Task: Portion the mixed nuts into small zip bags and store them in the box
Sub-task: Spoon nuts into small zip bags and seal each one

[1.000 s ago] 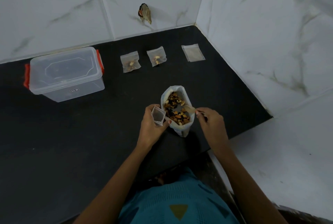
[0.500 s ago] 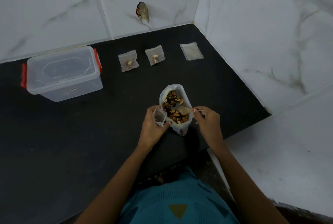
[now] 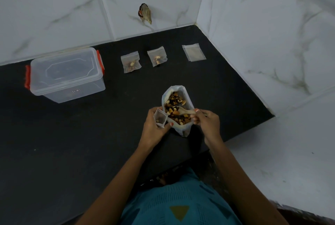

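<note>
Head, nut bag (image 3: 181, 129) near counter (image 3: 87, 143) edge

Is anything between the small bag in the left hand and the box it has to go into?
Nothing visible lies on the counter between the small zip bag in the left hand and the box. The box's lid, however, sits on top, so it blocks the way in.
</note>
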The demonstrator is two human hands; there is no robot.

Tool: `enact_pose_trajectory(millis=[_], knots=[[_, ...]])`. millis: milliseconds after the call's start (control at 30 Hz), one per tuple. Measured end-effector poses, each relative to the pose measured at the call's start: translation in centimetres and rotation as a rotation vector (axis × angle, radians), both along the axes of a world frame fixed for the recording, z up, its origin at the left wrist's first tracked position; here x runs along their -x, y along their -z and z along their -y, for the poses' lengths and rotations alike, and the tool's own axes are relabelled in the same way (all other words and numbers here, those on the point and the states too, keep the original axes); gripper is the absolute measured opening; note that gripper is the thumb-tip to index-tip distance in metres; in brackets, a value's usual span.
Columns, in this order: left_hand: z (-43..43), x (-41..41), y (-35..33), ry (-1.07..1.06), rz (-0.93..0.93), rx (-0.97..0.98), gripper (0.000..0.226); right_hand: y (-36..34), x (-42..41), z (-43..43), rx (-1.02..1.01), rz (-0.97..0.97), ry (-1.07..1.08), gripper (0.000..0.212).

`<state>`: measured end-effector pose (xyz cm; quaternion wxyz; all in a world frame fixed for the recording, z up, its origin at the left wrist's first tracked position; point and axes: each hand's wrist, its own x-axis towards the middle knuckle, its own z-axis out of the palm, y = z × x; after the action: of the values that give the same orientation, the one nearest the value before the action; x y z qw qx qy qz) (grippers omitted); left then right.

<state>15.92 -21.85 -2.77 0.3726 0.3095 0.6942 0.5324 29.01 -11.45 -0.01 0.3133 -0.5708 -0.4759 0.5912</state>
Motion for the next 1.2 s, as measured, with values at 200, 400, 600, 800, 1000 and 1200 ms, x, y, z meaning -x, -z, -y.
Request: enact_pose_trajectory(millis=[200, 400, 600, 800, 1000, 1200], knots=[[0.1, -0.1, 0.0, -0.001, -0.016, -0.013, 0.055, -0.1, -0.7, -0.3, -0.003, 0.005, 0.020, 0.016], [0.0, 0.0, -0.2, 0.012, -0.018, -0.001, 0.055, -0.1, -0.9, -0.4, 0.009, -0.017, 0.038, 0.016], [-0.1, 0.0, -0.1, 0.004, -0.024, 0.020, 0.065, -0.1, 0.5, 0.3, -0.143, 0.099, -0.066, 0.016], [0.0, 0.1, 0.0, 0.035, 0.026, 0.024, 0.057, -0.5, 1.8, 0.4, -0.217, 0.151, -0.133, 0.015], [-0.1, 0.1, -0.4, 0.031, 0.038, 0.024, 0.056, -0.5, 1.3, -0.2, -0.011, 0.056, -0.018, 0.014], [-0.1, 0.3, -0.4, -0.002, 0.004, 0.007, 0.056, -0.7, 0.4, -0.2, 0.085, -0.063, 0.054, 0.014]])
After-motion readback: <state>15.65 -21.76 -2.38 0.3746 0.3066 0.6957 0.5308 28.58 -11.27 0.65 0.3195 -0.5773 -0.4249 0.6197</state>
